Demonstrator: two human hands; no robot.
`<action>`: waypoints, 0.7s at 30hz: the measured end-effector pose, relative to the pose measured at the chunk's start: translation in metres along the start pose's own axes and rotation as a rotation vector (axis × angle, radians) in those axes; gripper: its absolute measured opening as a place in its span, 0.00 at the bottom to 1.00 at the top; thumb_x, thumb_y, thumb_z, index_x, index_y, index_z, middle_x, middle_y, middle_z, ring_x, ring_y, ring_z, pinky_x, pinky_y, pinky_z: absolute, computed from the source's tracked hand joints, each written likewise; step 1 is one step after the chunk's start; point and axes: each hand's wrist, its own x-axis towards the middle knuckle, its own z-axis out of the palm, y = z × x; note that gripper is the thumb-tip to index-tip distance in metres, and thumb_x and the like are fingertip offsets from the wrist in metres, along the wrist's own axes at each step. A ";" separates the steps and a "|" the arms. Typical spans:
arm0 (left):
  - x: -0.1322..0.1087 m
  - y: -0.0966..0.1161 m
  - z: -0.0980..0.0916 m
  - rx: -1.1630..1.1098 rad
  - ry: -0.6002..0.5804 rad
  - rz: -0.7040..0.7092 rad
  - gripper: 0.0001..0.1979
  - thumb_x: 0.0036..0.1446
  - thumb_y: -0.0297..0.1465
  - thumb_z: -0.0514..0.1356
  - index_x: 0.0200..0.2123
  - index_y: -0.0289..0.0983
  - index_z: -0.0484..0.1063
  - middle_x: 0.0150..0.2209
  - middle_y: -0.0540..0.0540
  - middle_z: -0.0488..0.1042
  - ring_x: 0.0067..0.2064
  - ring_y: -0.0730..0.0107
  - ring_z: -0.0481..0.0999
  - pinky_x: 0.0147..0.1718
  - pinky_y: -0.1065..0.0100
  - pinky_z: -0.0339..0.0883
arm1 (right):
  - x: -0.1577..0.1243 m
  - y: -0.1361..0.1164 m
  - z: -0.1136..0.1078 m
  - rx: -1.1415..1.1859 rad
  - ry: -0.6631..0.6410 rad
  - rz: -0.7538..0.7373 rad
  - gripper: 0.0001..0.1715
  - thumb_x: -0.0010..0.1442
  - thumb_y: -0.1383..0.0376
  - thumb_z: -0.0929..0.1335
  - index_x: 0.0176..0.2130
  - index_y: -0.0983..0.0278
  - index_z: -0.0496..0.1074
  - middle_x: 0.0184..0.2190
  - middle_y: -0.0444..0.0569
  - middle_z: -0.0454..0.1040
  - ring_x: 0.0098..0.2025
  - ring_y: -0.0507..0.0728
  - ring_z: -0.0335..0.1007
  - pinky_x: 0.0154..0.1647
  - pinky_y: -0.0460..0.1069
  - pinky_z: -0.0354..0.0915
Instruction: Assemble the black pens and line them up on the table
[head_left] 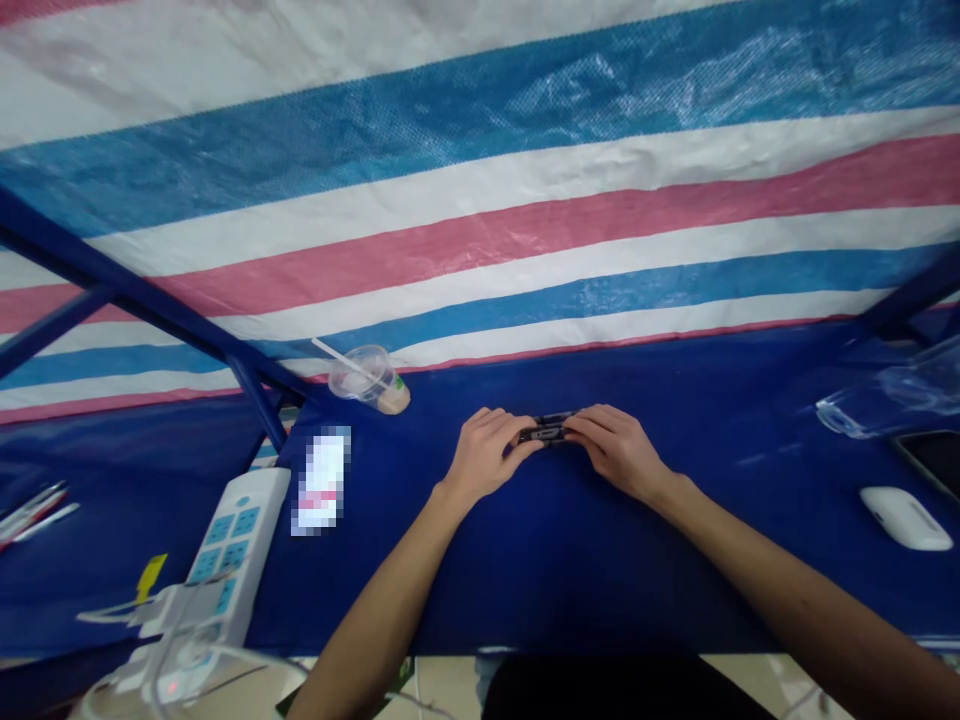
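Observation:
Near the middle of the blue tabletop (600, 560), a small bundle of dark, pen-shaped objects (549, 432) lies sideways between my two hands. My left hand (489, 452) is closed on its left end, thumb in front and fingers behind. The right end is pinched by my right hand (616, 450), with the fingers curled over it. Both ends are covered by my fingers, and the exact kind and number of the dark pieces cannot be made out.
A plastic cup with a straw (367, 378) stands back left. Left are a blurred-out phone-like rectangle (321, 482) and a power strip (244, 535) with cords. Right are a white earbud case (906, 518), a clear plastic container (862, 405) and a dark phone (934, 460).

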 end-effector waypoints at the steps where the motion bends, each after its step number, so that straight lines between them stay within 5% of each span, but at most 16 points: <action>1: 0.000 0.000 0.000 -0.003 0.018 0.006 0.12 0.69 0.40 0.61 0.45 0.37 0.74 0.32 0.49 0.78 0.32 0.70 0.73 0.35 0.64 0.61 | 0.000 0.001 0.000 0.004 0.001 0.006 0.10 0.70 0.71 0.66 0.50 0.64 0.74 0.42 0.54 0.80 0.39 0.58 0.73 0.40 0.54 0.69; 7: -0.002 -0.005 0.003 0.011 0.078 0.032 0.04 0.70 0.29 0.59 0.42 0.37 0.74 0.36 0.47 0.80 0.37 0.68 0.76 0.39 0.64 0.66 | -0.001 0.001 0.002 -0.017 -0.018 0.045 0.14 0.70 0.71 0.66 0.54 0.64 0.73 0.44 0.55 0.79 0.42 0.60 0.74 0.42 0.56 0.72; 21: -0.004 -0.009 0.006 0.014 0.069 0.038 0.05 0.68 0.31 0.61 0.42 0.38 0.76 0.37 0.46 0.81 0.41 0.66 0.78 0.43 0.62 0.71 | 0.000 -0.001 0.000 -0.024 -0.006 0.062 0.08 0.69 0.68 0.68 0.48 0.62 0.76 0.41 0.53 0.79 0.39 0.59 0.74 0.40 0.55 0.72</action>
